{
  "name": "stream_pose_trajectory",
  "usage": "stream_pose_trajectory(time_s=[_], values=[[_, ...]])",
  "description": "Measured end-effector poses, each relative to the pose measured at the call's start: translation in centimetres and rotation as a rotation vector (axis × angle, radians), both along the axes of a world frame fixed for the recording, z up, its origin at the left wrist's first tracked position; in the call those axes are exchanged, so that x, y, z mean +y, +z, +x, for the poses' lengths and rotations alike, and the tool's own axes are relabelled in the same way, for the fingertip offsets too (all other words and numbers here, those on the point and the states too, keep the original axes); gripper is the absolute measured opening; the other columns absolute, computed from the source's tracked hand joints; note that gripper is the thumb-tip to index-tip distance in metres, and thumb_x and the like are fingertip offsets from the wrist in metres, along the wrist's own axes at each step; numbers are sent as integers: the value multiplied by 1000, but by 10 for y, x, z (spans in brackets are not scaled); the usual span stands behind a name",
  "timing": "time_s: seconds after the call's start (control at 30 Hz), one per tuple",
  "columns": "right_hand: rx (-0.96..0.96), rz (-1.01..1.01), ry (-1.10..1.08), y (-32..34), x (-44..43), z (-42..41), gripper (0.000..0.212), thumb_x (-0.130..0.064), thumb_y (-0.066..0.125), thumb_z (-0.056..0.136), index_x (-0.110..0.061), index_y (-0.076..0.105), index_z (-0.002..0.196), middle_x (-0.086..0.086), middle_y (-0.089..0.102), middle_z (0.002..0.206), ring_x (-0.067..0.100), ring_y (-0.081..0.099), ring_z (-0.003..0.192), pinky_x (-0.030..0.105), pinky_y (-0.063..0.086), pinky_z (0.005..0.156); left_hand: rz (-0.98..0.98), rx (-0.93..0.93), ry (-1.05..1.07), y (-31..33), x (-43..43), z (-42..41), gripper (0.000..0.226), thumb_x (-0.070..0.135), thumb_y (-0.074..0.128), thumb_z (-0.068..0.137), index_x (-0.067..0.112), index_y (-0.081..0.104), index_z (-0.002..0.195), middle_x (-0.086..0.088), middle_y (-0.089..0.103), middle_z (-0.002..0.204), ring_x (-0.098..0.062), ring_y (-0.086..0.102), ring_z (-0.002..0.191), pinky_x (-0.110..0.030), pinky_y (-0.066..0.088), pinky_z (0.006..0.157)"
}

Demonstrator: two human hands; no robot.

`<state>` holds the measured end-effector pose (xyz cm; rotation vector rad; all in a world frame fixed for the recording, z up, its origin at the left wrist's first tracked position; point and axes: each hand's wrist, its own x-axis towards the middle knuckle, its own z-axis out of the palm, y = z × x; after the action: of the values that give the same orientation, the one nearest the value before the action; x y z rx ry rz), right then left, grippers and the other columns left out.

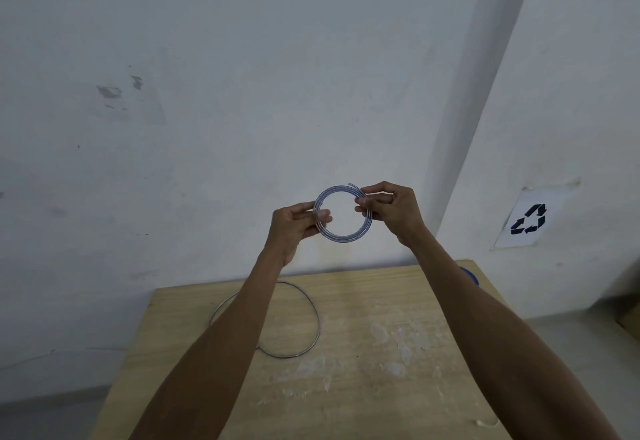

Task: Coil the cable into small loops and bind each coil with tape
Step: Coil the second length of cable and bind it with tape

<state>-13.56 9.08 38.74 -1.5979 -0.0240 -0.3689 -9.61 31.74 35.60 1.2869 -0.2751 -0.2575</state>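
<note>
So, table (381, 301): I count one, a pale wooden top smeared with white, set against the wall.
Room: one stained white wall (242, 58) behind the table; one recycling sign (528, 219) stuck on it, right of the table; grey floor (52, 387) left of the table.
Coil (343, 235): one, a few turns, held in the air above the table's far edge, with one end poking out on top.
Left hand (294, 228): pinches the coil's left side.
Right hand (394, 211): pinches its right side, fingers curled.
Cable (317, 321): one loose loop lying on the table.
Blue thing (471, 275): one curved sliver at the table's far right corner; I cannot tell what it is.
</note>
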Motion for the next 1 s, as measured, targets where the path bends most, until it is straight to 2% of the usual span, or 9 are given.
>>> stream_pose_trajectory(time_s=[0.1, 0.2, 0.3, 0.4, 0.47, 0.57, 0.73, 0.87, 1.0], values=[[5, -4, 10, 0, -2, -3, 19, -1, 80, 84, 0, 72, 101, 25, 76, 92, 32, 77, 79, 40, 62, 77, 4, -13, 5, 5, 4, 2, 26, 1, 76, 88, -4, 73, 114, -20, 78, 105, -33, 76, 102, -40, 61, 93], [6, -24, 17, 1, -4, -4, 20, 0, 79, 85, 2, 72, 103, 22, 77, 92, 32, 77, 80, 38, 62, 75, 88, -44, -52, 7, 9, 4, 25, 3, 77, 88, -2, 73, 113, -19, 78, 106, -31, 76, 103, -40, 60, 95], [9, -96, 49, 3, -7, -6, 19, 2, 79, 84, 5, 72, 102, 25, 76, 90, 35, 77, 81, 42, 63, 78, 286, -138, -114, 15, 11, 6, 37, 12, 83, 84, 8, 73, 119, -5, 79, 110, -20, 75, 106, -34, 60, 91], [37, -262, 154, 5, -4, -6, 18, 3, 79, 83, 6, 74, 101, 25, 76, 87, 35, 76, 81, 42, 61, 75, 315, -224, -90, 27, 7, 6, 52, 13, 88, 80, 11, 70, 129, -2, 78, 114, -17, 75, 104, -31, 61, 88], [68, -308, 205, 5, 1, -6, 18, 3, 80, 82, 5, 75, 99, 25, 76, 85, 33, 76, 79, 36, 60, 71, 330, -281, -83, 35, 3, 6, 48, 6, 86, 80, 7, 71, 126, -8, 79, 108, -20, 77, 100, -30, 61, 87], [76, -306, 215, 4, 6, -6, 18, 2, 81, 81, 3, 77, 99, 25, 76, 84, 30, 76, 76, 31, 57, 68, 426, -340, -99, 37, 2, 8, 30, 1, 85, 80, 2, 78, 109, -11, 81, 93, -26, 78, 91, -31, 61, 82], [77, -318, 230, 5, 7, -10, 21, 0, 80, 84, 3, 77, 104, 23, 77, 87, 27, 76, 76, 29, 59, 70, 390, -329, -119, 34, 4, 2, 24, 4, 82, 84, 3, 79, 107, -12, 80, 91, -24, 78, 87, -29, 61, 77], [73, -315, 236, 7, 11, -10, 21, -1, 80, 84, 3, 77, 104, 22, 77, 85, 27, 74, 74, 34, 60, 73, 319, -257, -116, 31, 2, 0, 21, 5, 81, 85, -2, 79, 104, -19, 79, 93, -33, 78, 89, -39, 63, 86], [79, -281, 269, 8, 12, -13, 25, -2, 79, 86, 1, 75, 111, 20, 78, 90, 29, 76, 81, 32, 60, 76, 255, -210, -81, 29, 2, 0, 21, 2, 81, 84, -5, 77, 104, -21, 78, 96, -35, 78, 90, -38, 62, 87]])
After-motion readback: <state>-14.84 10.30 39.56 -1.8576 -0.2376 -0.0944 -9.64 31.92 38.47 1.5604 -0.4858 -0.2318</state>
